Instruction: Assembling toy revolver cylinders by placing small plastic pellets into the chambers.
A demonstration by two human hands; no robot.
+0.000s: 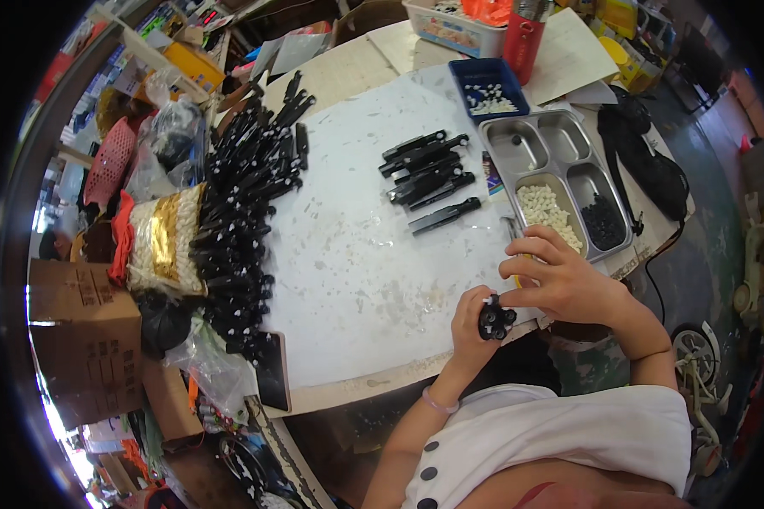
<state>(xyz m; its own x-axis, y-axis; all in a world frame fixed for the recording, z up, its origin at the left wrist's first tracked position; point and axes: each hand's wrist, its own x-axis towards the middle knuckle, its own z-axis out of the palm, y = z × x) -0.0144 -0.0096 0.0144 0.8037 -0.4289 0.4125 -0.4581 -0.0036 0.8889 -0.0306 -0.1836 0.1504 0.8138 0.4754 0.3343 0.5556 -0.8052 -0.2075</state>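
Note:
My left hand (470, 329) is closed around a black plastic part (497, 319) with several round, knob-like ends, held above the front edge of the table. Beside it, my right hand (564, 280) has its fingers spread, and its lowest fingertip is at the black part's upper edge. Whether a small piece is at that fingertip, I cannot make out. Its upper fingers reach over the near corner of a metal compartment tray (560, 175). White small pieces (545, 208) fill one compartment, and black small pieces (602, 222) lie in another.
Several long black parts (429, 170) lie mid-table; a large heap (242, 195) covers the left side. Behind the metal tray stand a blue bin (458, 81) with white pieces and a red bottle (525, 41). A black bag (649, 161) lies right; a cardboard box (85, 339) stands left.

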